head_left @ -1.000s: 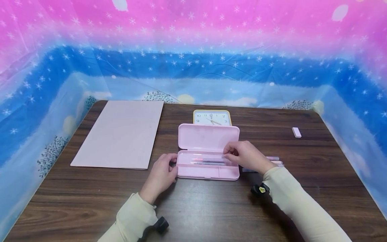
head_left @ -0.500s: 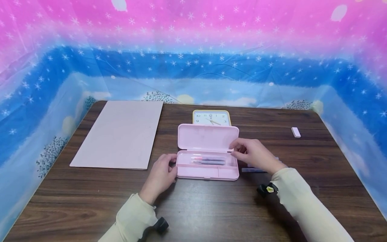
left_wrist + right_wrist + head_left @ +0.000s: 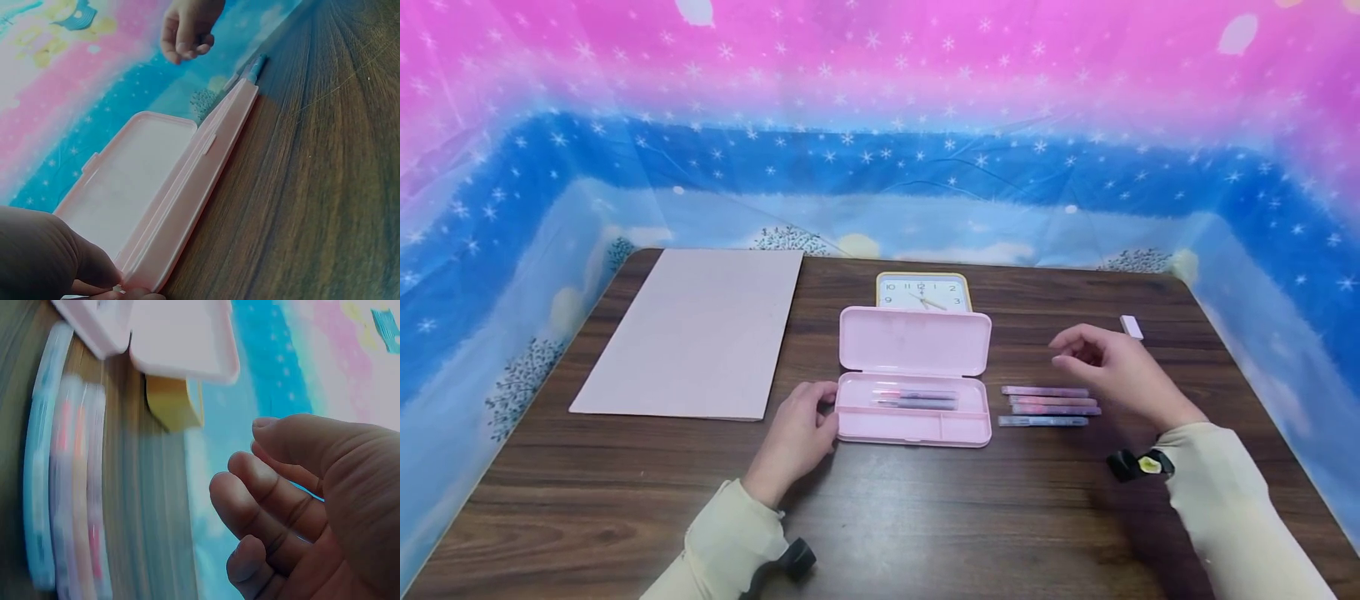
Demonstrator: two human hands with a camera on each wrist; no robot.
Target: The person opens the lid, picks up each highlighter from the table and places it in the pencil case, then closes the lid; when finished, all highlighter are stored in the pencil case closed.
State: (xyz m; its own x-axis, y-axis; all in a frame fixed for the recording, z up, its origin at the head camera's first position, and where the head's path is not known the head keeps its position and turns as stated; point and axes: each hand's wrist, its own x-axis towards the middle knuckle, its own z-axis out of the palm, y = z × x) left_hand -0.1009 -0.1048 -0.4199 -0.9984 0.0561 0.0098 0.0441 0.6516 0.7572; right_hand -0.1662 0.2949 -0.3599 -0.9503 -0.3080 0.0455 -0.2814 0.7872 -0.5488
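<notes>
Pink pencil case [image 3: 889,424] at mid-table, lid [image 3: 915,342] raised and leaning back on its hinge. Two slim pens [image 3: 917,404] lie side by side, lengthwise, in its long rear compartment. Left hand [image 3: 793,433] at the case's left end, thumb and fingers pinching the corner. Right hand [image 3: 1116,367] holds nothing: fingers loosely bent, thumb apart from them, raised over the table to the right of the case. Nearer the person than that hand, four loose pens [image 3: 1056,410] lie roughly parallel just beside the case's right end, the nearest one set slightly off. White block [image 3: 1130,325] just past the right hand. Behind the lid, yellow-rimmed clock [image 3: 895,292], lower part hidden. Far left, pale flat board [image 3: 692,333] on the dark wood-grain table [image 3: 880,517]. Snowflake-printed cloth [image 3: 880,154] all round the back.
</notes>
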